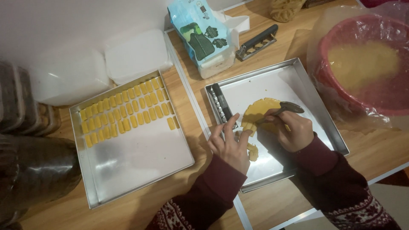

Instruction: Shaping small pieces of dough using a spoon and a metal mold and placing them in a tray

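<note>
- The flat piece of yellow dough (257, 111) lies on the bare metal of the right-hand baking tray (317, 91), near that tray's middle and a little toward its left rim.
- Seen against the tray, the dough is a rounded sheet. Its near edge breaks into a narrow tail of small scraps (252, 151) that runs back toward the person.
- A long, dark metal cutter (223, 106) lies just left of the dough on the same tray. Its long axis runs from the tray's far left corner toward the near side, about parallel to the tray's left rim.
- The left hand (228, 145) sits at the near end of that cutter, fingers spread and pressing lightly on it and on the dough's left edge. It is not closed around anything.
- The right hand (292, 130) is curled around the handle of a metal spoon (285, 109). The spoon's bowl points away to the tray's right, and the handle crosses the dough's right edge.
- The dough therefore lies between the two hands, just ahead of both. The left fingertips are at its left edge, and the right hand partly covers its right part.
- Left of this tray, a second tray (140, 157) holds rows of small yellow dough pieces (128, 111) along its far side.
- Right of the dough tray stands a red bowl (362, 64) of yellow dough under clear plastic.
- Beyond the tray's far left corner lies a blue packet (200, 34).
</note>
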